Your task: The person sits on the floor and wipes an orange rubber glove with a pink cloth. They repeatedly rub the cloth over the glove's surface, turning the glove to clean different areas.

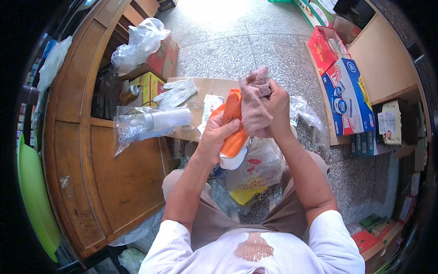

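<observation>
My left hand [218, 136] is wrapped round a long orange object with a white lower end [235, 142]; its exact kind does not show. Bunched in my right hand [279, 106] is a dusty-pink cloth [255, 102], which lies against the upper right side of the orange object. Both are held up in front of my lap. Beyond them, a piece of cardboard [228, 85] carries a white knitted glove [178, 92] and a small printed packet [212, 106]. A white bottle in clear plastic wrap [166, 119] lies at the left.
A wooden cabinet [130, 173] stands at my left, with a red box [169, 59] and a yellow box [152, 86] beside it. Printed plastic bags [260, 160] lie between my knees. Blue [347, 98] and red cartons [325, 48] line the right side.
</observation>
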Tool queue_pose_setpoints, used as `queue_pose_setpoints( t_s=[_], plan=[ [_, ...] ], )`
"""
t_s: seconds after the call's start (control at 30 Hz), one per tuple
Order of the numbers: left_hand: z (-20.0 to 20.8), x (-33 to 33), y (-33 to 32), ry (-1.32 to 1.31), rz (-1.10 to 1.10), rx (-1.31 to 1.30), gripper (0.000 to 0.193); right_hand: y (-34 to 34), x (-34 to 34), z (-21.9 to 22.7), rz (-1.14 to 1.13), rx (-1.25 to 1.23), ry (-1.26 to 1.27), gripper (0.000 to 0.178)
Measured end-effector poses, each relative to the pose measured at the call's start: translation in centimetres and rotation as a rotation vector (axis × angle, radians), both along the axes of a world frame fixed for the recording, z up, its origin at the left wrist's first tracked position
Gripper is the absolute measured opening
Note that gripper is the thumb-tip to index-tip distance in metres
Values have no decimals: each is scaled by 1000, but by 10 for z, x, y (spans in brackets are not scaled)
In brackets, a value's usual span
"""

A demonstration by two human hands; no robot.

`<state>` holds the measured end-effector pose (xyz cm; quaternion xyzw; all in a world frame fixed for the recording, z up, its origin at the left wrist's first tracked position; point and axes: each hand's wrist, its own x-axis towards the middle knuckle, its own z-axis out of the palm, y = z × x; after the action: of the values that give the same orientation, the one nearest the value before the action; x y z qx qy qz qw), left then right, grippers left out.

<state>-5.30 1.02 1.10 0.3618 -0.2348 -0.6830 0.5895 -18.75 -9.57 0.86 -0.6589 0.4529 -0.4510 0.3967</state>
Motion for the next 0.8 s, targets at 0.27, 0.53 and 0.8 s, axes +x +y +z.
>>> queue_pose_setpoints(
  t_s=[0.27,0.53,0.8],
  plan=[
    [-13,14,-7,175,201,26,34,52,19,-1,260,-191,-67,24],
    [2,0,2,100,66,28,33,12,5,4,-15,-87,35,27],
    [-2,12,11,247,20,-138,36,-27,-12,2,6,468,-431,7]
  ],
)
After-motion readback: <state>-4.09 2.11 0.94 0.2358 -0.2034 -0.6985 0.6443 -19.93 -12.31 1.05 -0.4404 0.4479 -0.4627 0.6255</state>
